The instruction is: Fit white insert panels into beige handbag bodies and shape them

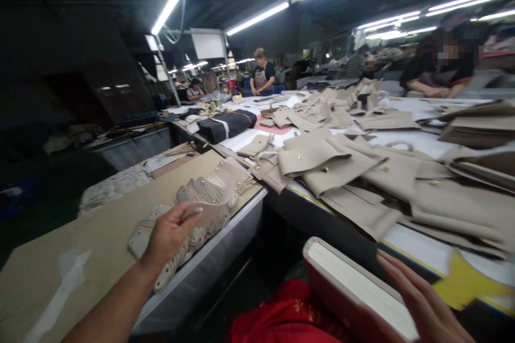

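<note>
My left hand [171, 233] is closed in a pinch on a curved beige leather piece [215, 210], lifting it over a fanned row of similar flat pieces [161, 278] with rounded ends and small holes. These lie on a tan board [100, 225]. My right hand [424, 297] has its fingers stretched out beside a thick book-like block [354, 284] with white sides and a reddish cover. Whether the palm touches the block cannot be made out. The block stands tilted near a red garment [281, 316] in front of me.
Beige leather bag parts [358, 166] lie heaped on the white-topped table [422, 252], with a black wrapped bundle [227, 124] farther back. A yellow star-shaped piece [466, 281] is at the near edge. One person [263, 75] stands behind the table, another [438, 64] at right.
</note>
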`<state>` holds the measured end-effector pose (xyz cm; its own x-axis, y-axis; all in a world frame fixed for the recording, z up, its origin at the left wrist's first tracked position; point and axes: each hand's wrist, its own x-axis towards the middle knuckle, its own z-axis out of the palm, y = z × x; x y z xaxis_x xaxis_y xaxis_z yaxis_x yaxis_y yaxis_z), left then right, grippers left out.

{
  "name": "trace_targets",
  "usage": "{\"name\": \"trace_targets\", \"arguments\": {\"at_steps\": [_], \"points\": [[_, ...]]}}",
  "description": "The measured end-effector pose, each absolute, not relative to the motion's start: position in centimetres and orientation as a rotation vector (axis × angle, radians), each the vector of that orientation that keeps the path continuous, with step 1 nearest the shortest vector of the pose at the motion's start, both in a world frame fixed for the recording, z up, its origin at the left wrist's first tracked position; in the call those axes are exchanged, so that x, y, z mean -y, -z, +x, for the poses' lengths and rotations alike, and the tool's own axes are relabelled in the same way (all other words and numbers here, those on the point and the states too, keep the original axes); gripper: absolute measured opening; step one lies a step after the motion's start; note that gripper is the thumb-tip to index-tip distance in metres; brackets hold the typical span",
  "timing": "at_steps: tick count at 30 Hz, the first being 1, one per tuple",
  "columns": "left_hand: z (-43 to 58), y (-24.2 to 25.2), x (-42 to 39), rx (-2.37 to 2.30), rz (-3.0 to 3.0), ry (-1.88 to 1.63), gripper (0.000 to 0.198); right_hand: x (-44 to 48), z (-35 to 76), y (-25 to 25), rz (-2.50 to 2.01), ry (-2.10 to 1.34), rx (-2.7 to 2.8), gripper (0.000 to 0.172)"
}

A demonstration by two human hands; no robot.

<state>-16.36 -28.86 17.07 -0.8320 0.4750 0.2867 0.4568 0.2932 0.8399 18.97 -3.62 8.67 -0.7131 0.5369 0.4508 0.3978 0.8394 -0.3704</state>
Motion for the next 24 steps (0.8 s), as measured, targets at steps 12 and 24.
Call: {"name": "trace_targets", "arguments": {"at_steps": [12,24], "points": [[-1.9,-6.3,15.1,-1.539,0.401,-1.417,0.039,6.9,27.7,-7.0,-1.223,-1.58,2.136,0.018],[-1.9,-2.7,8.1,-1.842,0.713,-1.094,0.047,1.5,29.5,-2.8,-1.558,-1.733,1.565,0.026]]}}
